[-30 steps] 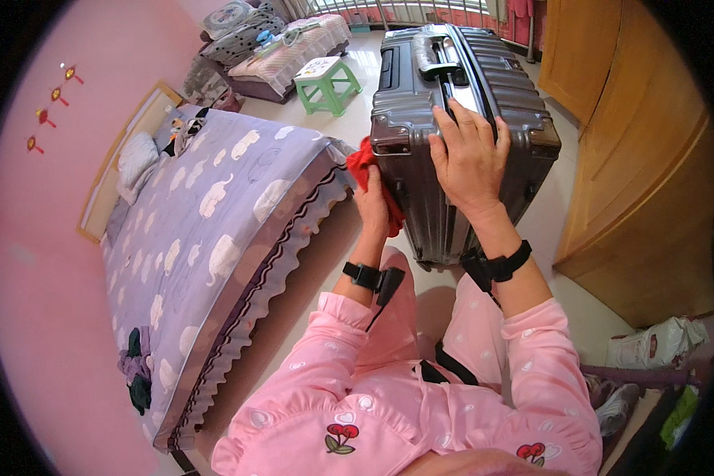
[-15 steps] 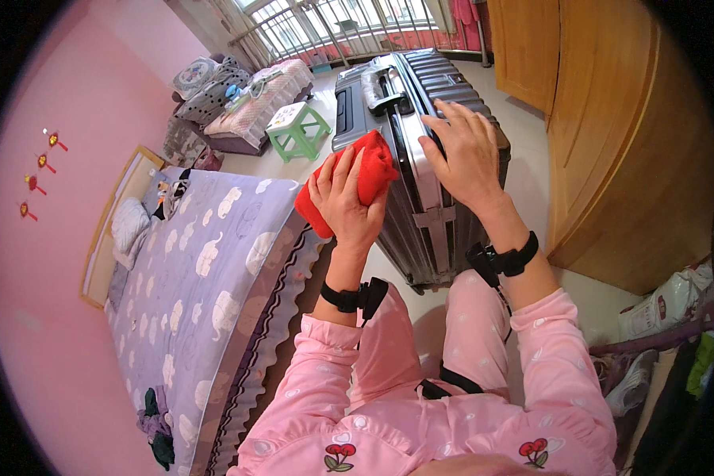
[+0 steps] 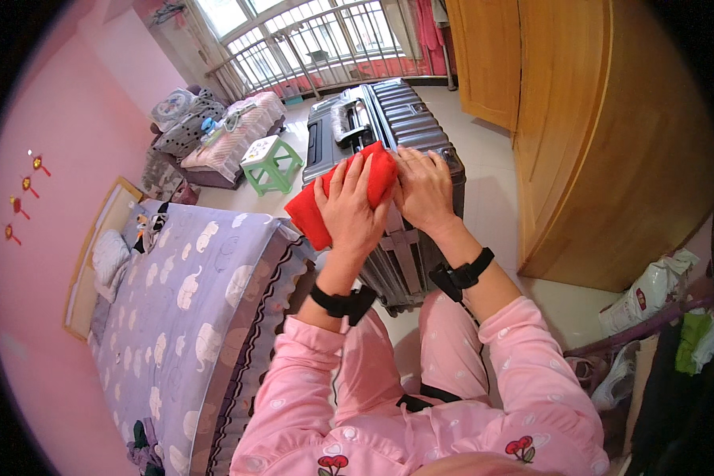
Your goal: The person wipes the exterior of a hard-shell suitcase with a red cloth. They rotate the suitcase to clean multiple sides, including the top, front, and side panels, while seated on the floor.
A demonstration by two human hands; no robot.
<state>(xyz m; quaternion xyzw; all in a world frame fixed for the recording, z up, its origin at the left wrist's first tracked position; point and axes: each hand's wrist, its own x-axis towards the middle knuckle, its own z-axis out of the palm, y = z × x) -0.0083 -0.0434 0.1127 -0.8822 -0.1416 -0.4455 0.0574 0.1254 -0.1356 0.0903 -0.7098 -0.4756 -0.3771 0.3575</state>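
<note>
My left hand point(image 3: 351, 205) is wrapped over a folded red cloth point(image 3: 309, 218), fingers spread across its top. The bundle is above the near part of a dark grey, ribbed hard-shell suitcase point(image 3: 408, 111) standing upright on the floor. At the cloth's right end, my right hand point(image 3: 427, 190) has its fingers bent together against the fabric; its thumb tip is partly hidden there. Beyond the cloth is the suitcase's carry handle point(image 3: 345, 123), which looks wrapped in clear plastic. Whether the cloth touches the suitcase is hard to see.
On the left is a bed point(image 3: 174, 317) with a purple elephant-print sheet. A green and white stool point(image 3: 271, 165) stands past the suitcase, near a cushioned seat point(image 3: 234, 143). To the right rises a wooden wardrobe point(image 3: 579, 159), with a white bag point(image 3: 650, 289) at its foot. Window railings point(image 3: 317, 55) are behind.
My right hand has come left and down from above the suitcase to the cloth's right end. My left hand keeps hold of the cloth. The whole view has shifted a little.
</note>
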